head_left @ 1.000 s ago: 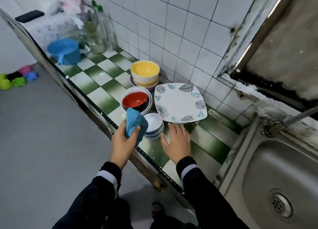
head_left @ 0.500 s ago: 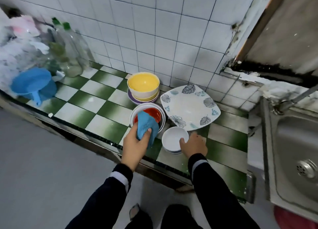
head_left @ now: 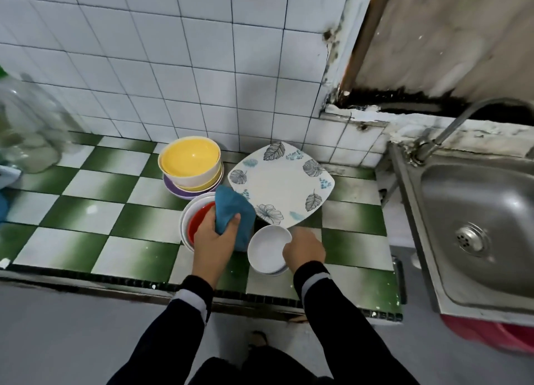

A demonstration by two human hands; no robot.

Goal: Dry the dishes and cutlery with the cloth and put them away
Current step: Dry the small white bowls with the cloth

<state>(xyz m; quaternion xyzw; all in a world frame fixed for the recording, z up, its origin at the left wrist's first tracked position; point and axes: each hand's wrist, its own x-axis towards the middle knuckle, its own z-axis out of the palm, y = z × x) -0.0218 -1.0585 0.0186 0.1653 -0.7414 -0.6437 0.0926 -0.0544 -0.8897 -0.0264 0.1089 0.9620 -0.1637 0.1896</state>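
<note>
My left hand [head_left: 213, 244] grips a blue cloth [head_left: 234, 214] just above a red bowl [head_left: 199, 221] nested in white bowls. My right hand [head_left: 303, 250] pinches the right rim of a small white bowl [head_left: 267, 248], the top one of a short stack near the counter's front edge. A square leaf-patterned plate [head_left: 281, 182] lies behind that stack. A yellow bowl [head_left: 189, 160] sits stacked on a purple plate [head_left: 176, 191] by the tiled wall.
The green-and-white checkered counter [head_left: 86, 219] stretches to the left. A steel sink [head_left: 474, 228] with a tap [head_left: 450, 124] is on the right. Clear bottles [head_left: 26, 130] stand at the far left. A red tub [head_left: 491, 332] sits below the sink.
My right hand went from lying flat on the counter to pinching the small white bowl's rim. My left hand with the cloth moved over the red bowl. The view swung right.
</note>
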